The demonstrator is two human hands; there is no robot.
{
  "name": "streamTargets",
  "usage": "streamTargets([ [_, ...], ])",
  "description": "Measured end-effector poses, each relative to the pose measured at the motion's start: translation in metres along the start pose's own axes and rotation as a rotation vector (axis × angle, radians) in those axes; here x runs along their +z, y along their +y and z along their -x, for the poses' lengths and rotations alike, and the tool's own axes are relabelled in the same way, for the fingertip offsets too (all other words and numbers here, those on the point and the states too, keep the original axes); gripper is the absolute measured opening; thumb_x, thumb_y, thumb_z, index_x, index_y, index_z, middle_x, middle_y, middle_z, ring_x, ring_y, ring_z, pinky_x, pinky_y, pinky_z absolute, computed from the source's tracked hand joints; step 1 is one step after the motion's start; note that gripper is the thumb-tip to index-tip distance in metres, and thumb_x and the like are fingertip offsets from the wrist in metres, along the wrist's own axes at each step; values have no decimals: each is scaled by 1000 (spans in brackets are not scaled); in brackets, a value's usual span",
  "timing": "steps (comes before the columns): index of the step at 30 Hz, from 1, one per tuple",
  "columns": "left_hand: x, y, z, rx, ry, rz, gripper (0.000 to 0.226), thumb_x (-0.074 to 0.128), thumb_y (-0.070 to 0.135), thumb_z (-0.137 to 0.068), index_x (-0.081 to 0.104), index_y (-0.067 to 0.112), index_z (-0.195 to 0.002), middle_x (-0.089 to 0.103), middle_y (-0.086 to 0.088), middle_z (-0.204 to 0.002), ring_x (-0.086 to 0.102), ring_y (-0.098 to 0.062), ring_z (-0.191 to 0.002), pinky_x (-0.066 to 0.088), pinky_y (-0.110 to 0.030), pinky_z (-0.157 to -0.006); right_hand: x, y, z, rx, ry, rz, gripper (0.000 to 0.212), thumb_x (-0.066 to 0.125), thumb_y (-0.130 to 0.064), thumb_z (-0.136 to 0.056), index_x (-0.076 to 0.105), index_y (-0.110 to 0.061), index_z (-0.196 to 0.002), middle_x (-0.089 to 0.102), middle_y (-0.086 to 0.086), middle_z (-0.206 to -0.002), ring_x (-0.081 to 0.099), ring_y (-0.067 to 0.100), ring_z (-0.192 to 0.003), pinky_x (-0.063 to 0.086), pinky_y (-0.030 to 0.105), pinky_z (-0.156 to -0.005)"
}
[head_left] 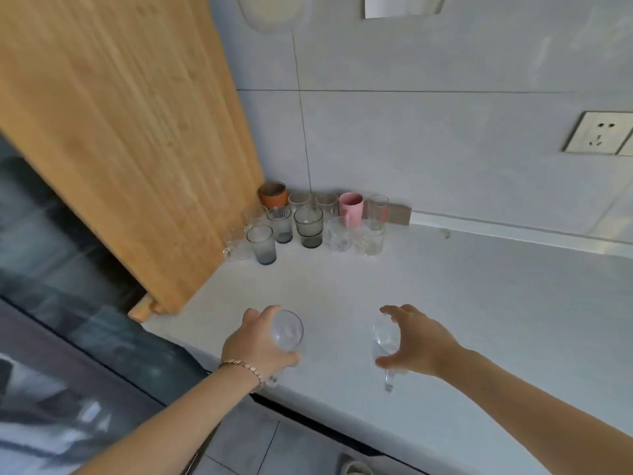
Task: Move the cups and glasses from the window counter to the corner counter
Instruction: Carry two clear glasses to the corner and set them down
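Observation:
My left hand point(257, 344) grips a clear stemmed glass point(288, 329) over the near part of the white corner counter point(479, 303). My right hand point(416, 341) curls around a second clear glass point(385, 337), thumb below and fingers above; its stem hangs down near the counter's front edge. In the far corner stand several cups and glasses: an orange cup point(273, 195), a pink mug point(350, 205), a dark tinted tumbler point(308, 226), a grey glass point(261, 244) and clear ones.
A large wooden cutting board point(130, 132) leans against the wall at the left, beside the cluster. A wall socket point(597, 133) is on the tiled wall at the right. Floor tiles show below the counter edge.

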State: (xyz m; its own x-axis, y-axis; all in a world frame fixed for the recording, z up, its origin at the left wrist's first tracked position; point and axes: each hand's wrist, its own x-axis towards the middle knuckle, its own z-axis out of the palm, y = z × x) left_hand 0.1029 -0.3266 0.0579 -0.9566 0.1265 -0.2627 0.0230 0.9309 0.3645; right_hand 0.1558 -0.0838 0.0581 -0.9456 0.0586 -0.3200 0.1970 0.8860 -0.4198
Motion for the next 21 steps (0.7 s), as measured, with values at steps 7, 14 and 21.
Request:
streamTargets([
  [7,-23,-4,-96,-61,-14,-11,78,72,45,-66,33,33,-133,41,0,-126,62,-24,-100,50,-28,-80,-17,-13,-103,-47,-54,-7,90,72,-44,-68,26,-28,-144,41,-6,-137,53,17,-118,46,27,-94],
  [14,-24,-5,-204,-9,-64,-77,80,72,47,-68,33,22,-133,37,4,-140,59,-26,-110,49,-33,-85,-11,-23,-168,29,-68,-63,91,73,-44,-68,25,-29,-144,40,-6,-137,51,17,-120,45,28,-96],
  [21,-4,-2,-290,163,-169,-101,71,72,39,-72,37,15,-128,39,-2,-135,53,-24,-117,48,-34,-87,10,-37,-194,212,15,-155,95,76,-44,-67,23,-28,-144,40,-7,-141,49,15,-123,45,26,-100],
])
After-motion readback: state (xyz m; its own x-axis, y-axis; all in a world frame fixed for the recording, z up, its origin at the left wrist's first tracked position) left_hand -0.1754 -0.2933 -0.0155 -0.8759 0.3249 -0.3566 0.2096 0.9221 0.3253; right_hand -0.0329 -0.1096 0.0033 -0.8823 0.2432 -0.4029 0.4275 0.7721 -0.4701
